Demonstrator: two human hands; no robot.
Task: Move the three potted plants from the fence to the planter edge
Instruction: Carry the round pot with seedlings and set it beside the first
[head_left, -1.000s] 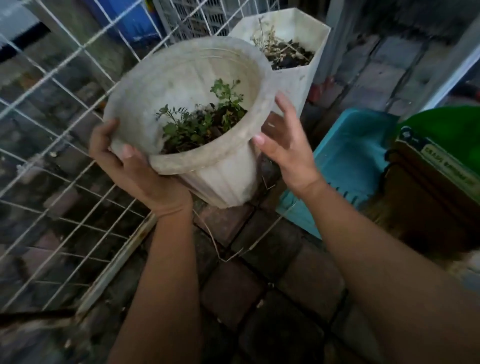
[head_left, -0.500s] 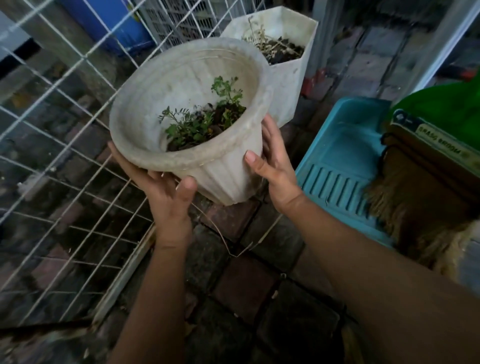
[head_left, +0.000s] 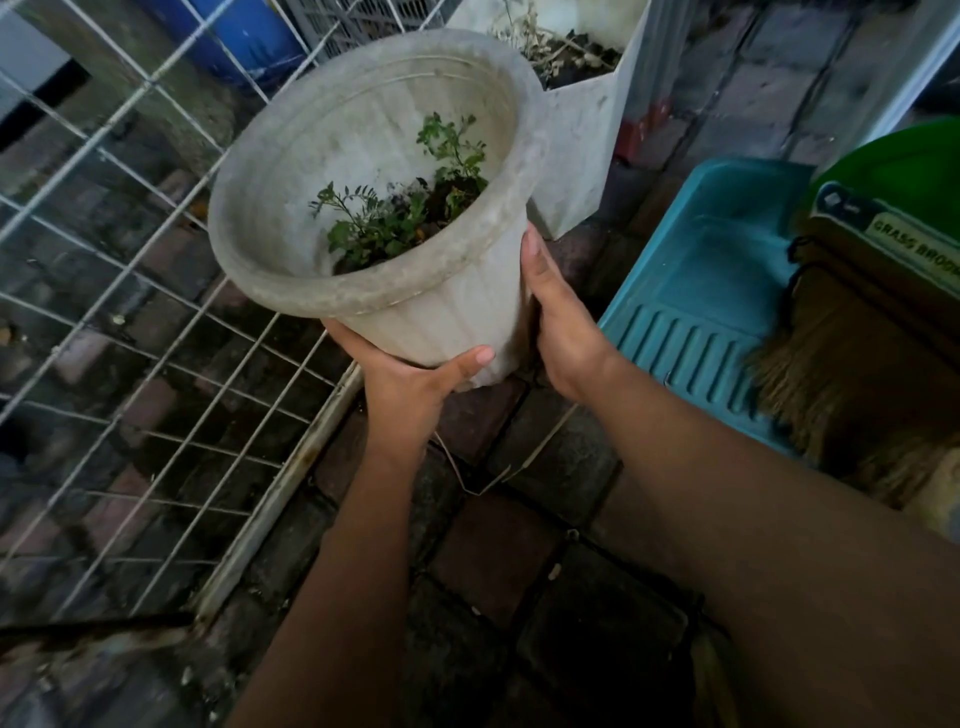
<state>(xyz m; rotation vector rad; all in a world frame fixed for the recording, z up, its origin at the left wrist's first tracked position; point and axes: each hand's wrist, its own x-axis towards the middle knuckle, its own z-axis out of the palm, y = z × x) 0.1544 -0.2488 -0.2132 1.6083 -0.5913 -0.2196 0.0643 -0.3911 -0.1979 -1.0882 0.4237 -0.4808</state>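
Brick floor (head_left: 493, 551): dark red and grey pavers, damp-looking, running under everything in view.

Wire fence (head_left: 156, 291): white grid panel along the left edge of the floor, its bottom rail slanting across the bricks.

Blue tray (head_left: 691, 291): teal plastic, ribbed at its near end, lying on the floor toward the right edge.

Broom (head_left: 857, 364): brown grass bristles resting on the tray's right side, with a label reading "GRASS BROO…" and a green cover above it.

Round pot (head_left: 431, 312): pale grey, fluted wall, wide rolled rim, tilted with its mouth toward the fence. It is held up off the floor, between the fence and the tray, just in front of the square pot. Whether its base touches the bricks cannot be told for certain; it appears clear of them.

Square pot (head_left: 576, 135): white, angular, standing at the far edge of the floor behind the round pot, holding dark soil and dry twigs.

Right hand (head_left: 563, 327): flat against the round pot's right wall, fingers pressed together and pointing upward.

Left hand (head_left: 410, 384): cupped under the round pot's base, thumb laid across the front wall; the other fingers are hidden beneath.

Small plant (head_left: 405, 208): green, fine-leaved sprigs growing from soil low inside the round pot.
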